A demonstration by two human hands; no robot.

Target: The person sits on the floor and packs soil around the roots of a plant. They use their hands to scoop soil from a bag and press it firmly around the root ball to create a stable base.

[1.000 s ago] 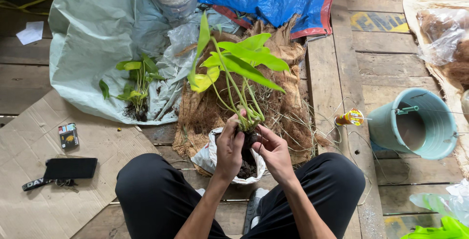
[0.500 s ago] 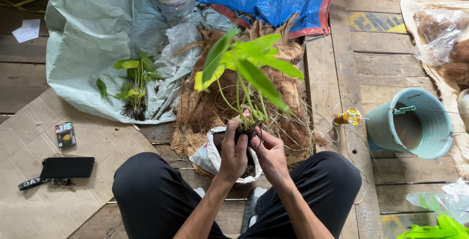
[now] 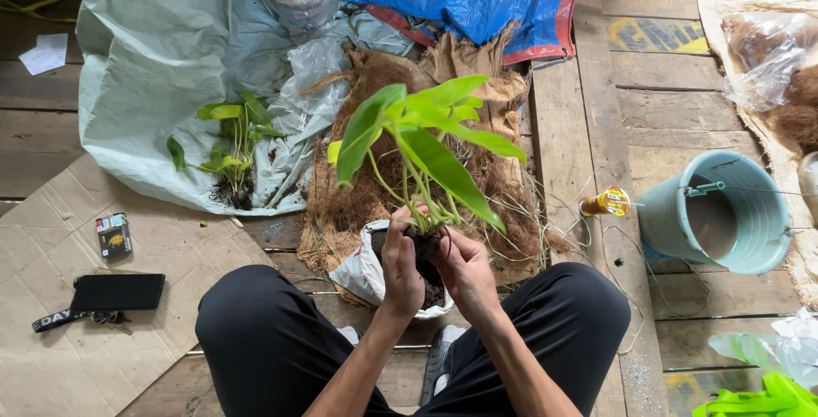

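Observation:
A green leafy plant (image 3: 426, 140) stands upright with a dark clump of soil and roots at its base. My left hand (image 3: 400, 264) and my right hand (image 3: 464, 268) are both closed around that root ball, pressing it from either side. The plant hangs just above a white plastic bag of dark soil (image 3: 362, 272) that lies between my knees. Under the bag is a mat of brown coconut fibre (image 3: 503, 187).
A second small plant (image 3: 232, 149) lies on a pale green plastic sheet (image 3: 145, 68) at left. A teal bucket (image 3: 724, 212) stands at right, a small spool (image 3: 607, 202) beside it. A phone (image 3: 118, 291) and a small box (image 3: 113, 235) rest on cardboard (image 3: 102, 357).
The plant has come closer to me and sits lower over the soil bag. Both hands stay wrapped on its root ball and have drawn back toward my lap.

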